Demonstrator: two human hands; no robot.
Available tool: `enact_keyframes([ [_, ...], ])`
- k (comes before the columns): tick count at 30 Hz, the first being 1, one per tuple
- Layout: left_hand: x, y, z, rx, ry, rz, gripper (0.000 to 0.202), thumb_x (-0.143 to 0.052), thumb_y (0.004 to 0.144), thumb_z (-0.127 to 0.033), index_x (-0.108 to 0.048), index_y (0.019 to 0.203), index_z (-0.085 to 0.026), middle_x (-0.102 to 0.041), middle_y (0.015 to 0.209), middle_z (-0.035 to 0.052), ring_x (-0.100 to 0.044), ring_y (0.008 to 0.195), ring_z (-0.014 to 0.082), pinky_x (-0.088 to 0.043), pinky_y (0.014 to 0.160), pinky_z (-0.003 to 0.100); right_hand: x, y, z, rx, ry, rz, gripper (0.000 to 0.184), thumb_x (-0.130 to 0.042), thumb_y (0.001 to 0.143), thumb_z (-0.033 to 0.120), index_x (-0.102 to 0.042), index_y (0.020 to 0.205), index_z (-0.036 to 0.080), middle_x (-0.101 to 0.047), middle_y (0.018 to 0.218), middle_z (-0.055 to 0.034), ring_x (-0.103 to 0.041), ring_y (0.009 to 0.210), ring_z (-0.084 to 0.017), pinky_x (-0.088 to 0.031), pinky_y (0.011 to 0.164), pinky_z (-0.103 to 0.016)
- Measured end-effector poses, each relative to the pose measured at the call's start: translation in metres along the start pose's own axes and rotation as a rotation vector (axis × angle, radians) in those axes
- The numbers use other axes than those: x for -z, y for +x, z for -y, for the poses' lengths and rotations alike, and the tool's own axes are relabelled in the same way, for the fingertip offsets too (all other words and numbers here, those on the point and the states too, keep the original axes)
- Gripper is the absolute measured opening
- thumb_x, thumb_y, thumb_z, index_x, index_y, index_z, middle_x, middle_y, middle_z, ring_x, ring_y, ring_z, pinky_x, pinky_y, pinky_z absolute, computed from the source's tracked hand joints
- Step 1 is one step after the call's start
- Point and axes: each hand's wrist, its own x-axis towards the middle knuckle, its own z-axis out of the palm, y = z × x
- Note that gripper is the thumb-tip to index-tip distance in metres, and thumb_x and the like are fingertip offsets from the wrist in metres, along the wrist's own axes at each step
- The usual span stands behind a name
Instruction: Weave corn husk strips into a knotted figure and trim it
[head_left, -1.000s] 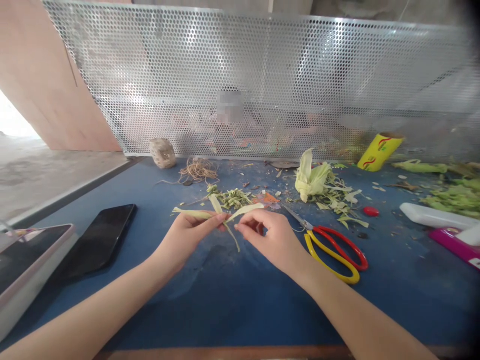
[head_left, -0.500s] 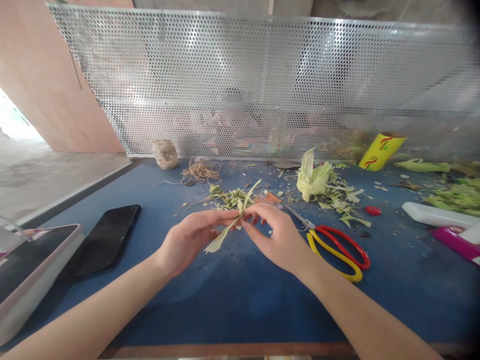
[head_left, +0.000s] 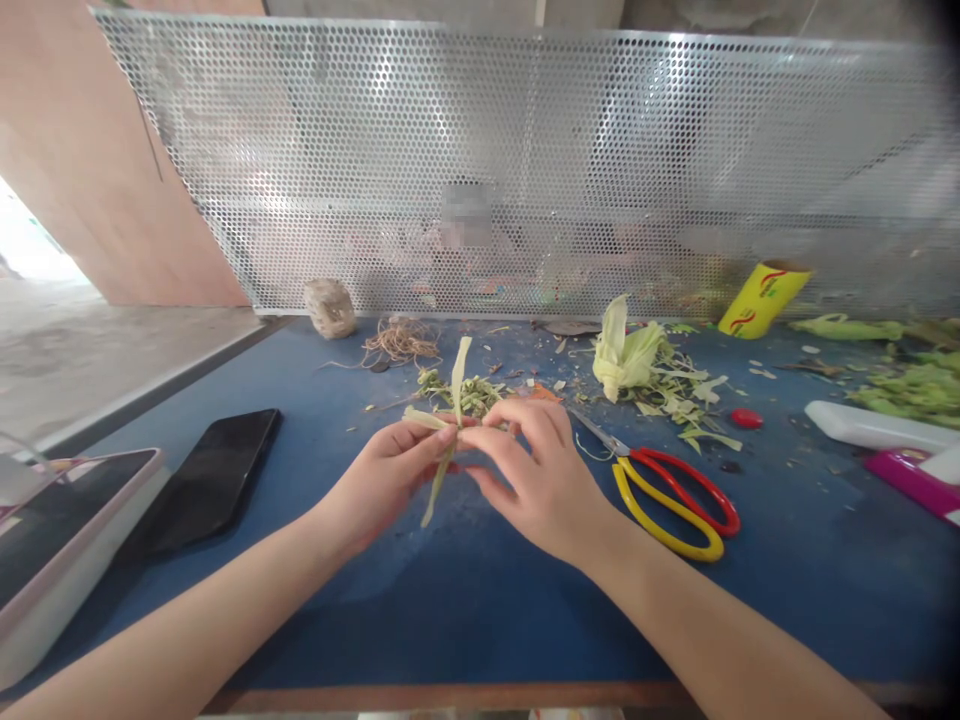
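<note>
Between both hands are pale green corn husk strips (head_left: 459, 375) that cross each other at the fingertips; one end points up, one sticks out left and one hangs down. My left hand (head_left: 397, 468) pinches them near the crossing with thumb and index finger. The fingertips of my right hand (head_left: 536, 470) close on the same spot from the right, partly hiding it. Just behind the hands lies a small pile of knotted green pieces (head_left: 476, 395). Scissors (head_left: 667, 500) with one red and one yellow handle rest to the right of my right hand, blades pointing away.
A husk bundle (head_left: 628, 355) stands among cut scraps. Twine (head_left: 401, 342), a twine roll (head_left: 330, 308) and a yellow tube (head_left: 765, 300) lie along the perforated metal screen (head_left: 525, 150). A black phone (head_left: 217, 475) lies left; a white-and-purple tool (head_left: 870, 430) is at right.
The hands have shifted slightly left. The strips have turned: one end now stands more upright, and another shows at the left. My left thumb has come over the crossing.
</note>
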Motion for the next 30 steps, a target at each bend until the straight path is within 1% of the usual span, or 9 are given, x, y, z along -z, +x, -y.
enact_keyframes([
  [5, -0.003, -0.002, -0.001, 0.141, -0.105, -0.001, 0.019, -0.066, 0.070, -0.027, -0.069, 0.084, -0.015, -0.069, 0.075, 0.0045, -0.062, 0.069, 0.0130, -0.047, 0.062, 0.018, -0.009, -0.001, 0.004, 0.250, -0.127, -0.078, 0.017, -0.052, 0.080, 0.014, -0.058, 0.090, 0.027, -0.055, 0.085, -0.0008, -0.045, 0.081, -0.014, -0.032, 0.081, -0.032],
  [11, -0.004, -0.003, -0.001, 0.149, -0.117, -0.081, 0.023, -0.072, 0.063, -0.025, -0.070, 0.082, -0.014, -0.070, 0.076, 0.0048, -0.062, 0.067, 0.0141, -0.048, 0.061, 0.021, -0.009, -0.002, 0.007, 0.273, -0.100, -0.076, 0.014, -0.050, 0.081, 0.011, -0.058, 0.075, 0.022, -0.059, 0.079, 0.0005, -0.046, 0.076, -0.013, -0.032, 0.079, -0.034],
  [13, -0.004, -0.003, 0.000, 0.121, -0.109, -0.097, 0.021, -0.071, 0.063, -0.025, -0.070, 0.081, -0.014, -0.071, 0.075, 0.0041, -0.062, 0.066, 0.0132, -0.048, 0.062, 0.021, -0.007, -0.002, 0.007, 0.207, 0.015, -0.064, 0.014, -0.050, 0.081, 0.012, -0.058, 0.076, 0.022, -0.060, 0.080, 0.0009, -0.048, 0.078, -0.012, -0.032, 0.079, -0.033],
  [16, -0.002, -0.001, 0.001, 0.059, -0.059, -0.082, 0.017, -0.068, 0.067, -0.025, -0.070, 0.081, -0.015, -0.071, 0.074, 0.0040, -0.063, 0.066, 0.0134, -0.050, 0.066, 0.023, -0.005, -0.001, 0.002, 0.015, 0.262, -0.073, 0.007, -0.054, 0.080, 0.018, -0.060, 0.078, 0.022, -0.062, 0.083, 0.0005, -0.052, 0.081, -0.012, -0.034, 0.079, -0.031],
  [19, 0.001, 0.001, 0.002, -0.035, 0.045, -0.120, 0.015, -0.066, 0.070, -0.026, -0.070, 0.080, -0.015, -0.072, 0.082, 0.0041, -0.064, 0.078, 0.0157, -0.050, 0.076, 0.026, -0.004, 0.001, -0.005, -0.194, 0.464, -0.106, 0.006, -0.057, 0.078, 0.018, -0.061, 0.079, 0.022, -0.065, 0.080, 0.0006, -0.057, 0.079, -0.012, -0.040, 0.079, -0.029],
  [21, 0.002, 0.001, 0.002, -0.082, 0.133, -0.164, 0.017, -0.068, 0.067, -0.026, -0.070, 0.080, -0.016, -0.072, 0.087, 0.0037, -0.064, 0.085, 0.0175, -0.049, 0.080, 0.027, -0.004, 0.002, -0.007, -0.311, 0.566, -0.103, 0.008, -0.057, 0.077, 0.016, -0.062, 0.079, 0.022, -0.066, 0.078, 0.0010, -0.058, 0.076, -0.012, -0.043, 0.075, -0.027],
  [23, 0.003, 0.001, 0.001, -0.110, 0.179, -0.193, 0.020, -0.072, 0.062, -0.025, -0.069, 0.081, -0.017, -0.072, 0.087, 0.0029, -0.064, 0.087, 0.0189, -0.050, 0.080, 0.027, -0.004, 0.002, -0.007, -0.352, 0.647, -0.053, 0.010, -0.058, 0.076, 0.016, -0.064, 0.080, 0.023, -0.067, 0.079, 0.0008, -0.059, 0.077, -0.013, -0.046, 0.073, -0.026],
  [27, 0.002, 0.001, 0.000, -0.109, 0.177, -0.234, 0.020, -0.073, 0.059, -0.022, -0.069, 0.078, -0.017, -0.073, 0.083, 0.0011, -0.066, 0.084, 0.0194, -0.053, 0.075, 0.026, -0.005, 0.002, -0.004, -0.312, 0.733, 0.097, 0.011, -0.059, 0.074, 0.015, -0.065, 0.079, 0.023, -0.066, 0.081, 0.0004, -0.060, 0.078, -0.013, -0.047, 0.072, -0.025],
  [30, 0.002, 0.001, 0.000, -0.096, 0.242, -0.219, 0.017, -0.072, 0.061, -0.021, -0.070, 0.078, -0.016, -0.073, 0.081, 0.0012, -0.066, 0.082, 0.0181, -0.052, 0.076, 0.023, -0.006, 0.003, -0.008, -0.384, 0.687, 0.056, 0.009, -0.058, 0.075, 0.017, -0.066, 0.078, 0.022, -0.066, 0.081, -0.0006, -0.059, 0.080, -0.013, -0.046, 0.076, -0.027],
])
